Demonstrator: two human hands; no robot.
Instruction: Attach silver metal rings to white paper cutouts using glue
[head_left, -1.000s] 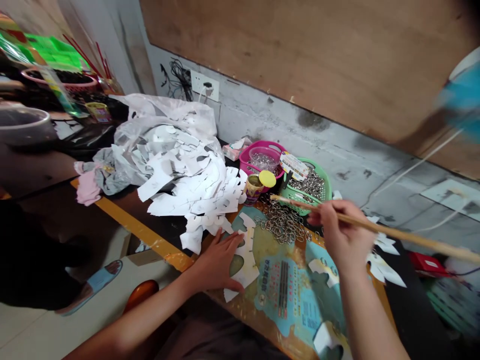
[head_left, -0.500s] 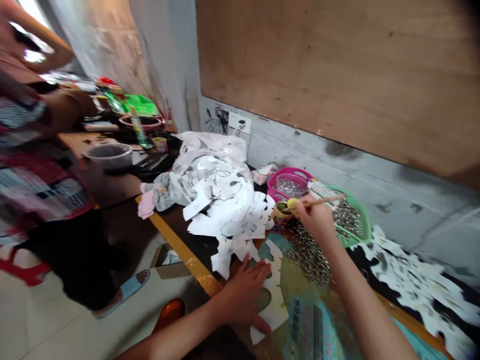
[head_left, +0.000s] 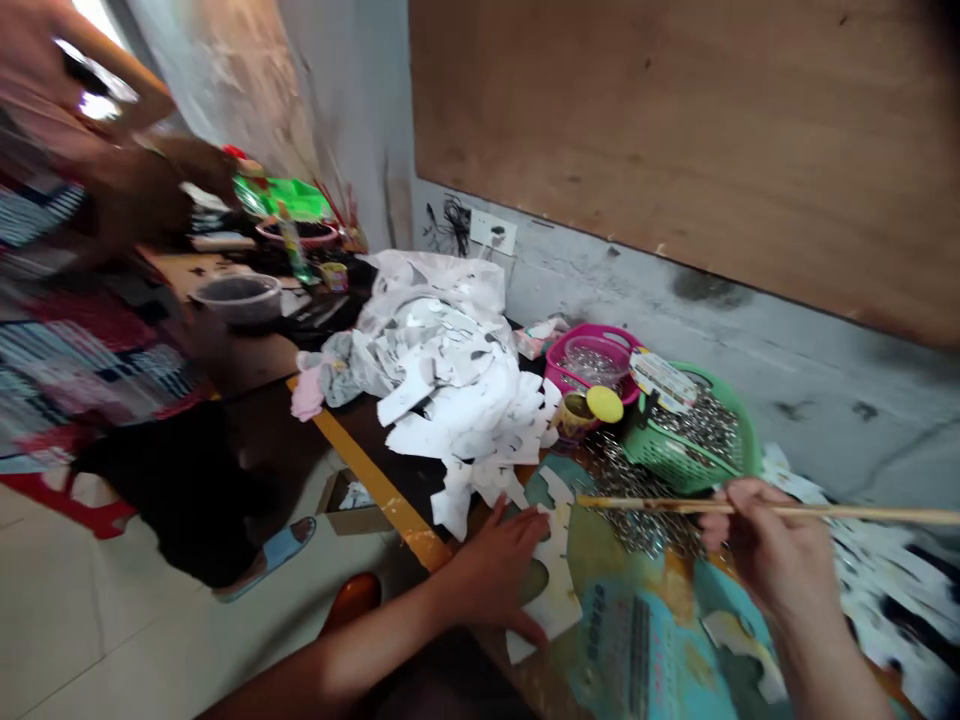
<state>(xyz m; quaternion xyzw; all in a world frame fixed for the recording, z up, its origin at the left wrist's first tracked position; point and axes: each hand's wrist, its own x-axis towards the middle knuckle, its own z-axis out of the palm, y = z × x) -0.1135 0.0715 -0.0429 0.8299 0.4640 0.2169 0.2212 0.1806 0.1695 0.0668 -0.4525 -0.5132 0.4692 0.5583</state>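
My left hand (head_left: 491, 575) lies flat with its fingers spread on a white paper cutout (head_left: 553, 585) at the table's near edge. My right hand (head_left: 772, 550) is closed around a long thin wooden stick (head_left: 660, 505), which points left, level above a heap of metal rings (head_left: 637, 500). The stick's tip hangs just right of the cutout. A small cup with a yellow lid (head_left: 585, 412) stands behind the rings.
A big pile of white paper cutouts (head_left: 465, 390) spills from a plastic bag. Behind stand a pink basket (head_left: 589, 360) and a green basket (head_left: 686, 430) of rings. More cutouts (head_left: 885, 590) lie at right. Another person (head_left: 90, 290) stands at left by a second table.
My right hand has drawn the stick back from the cup toward me and to the right. The left hand stays on the cutout. The view has swung slightly.
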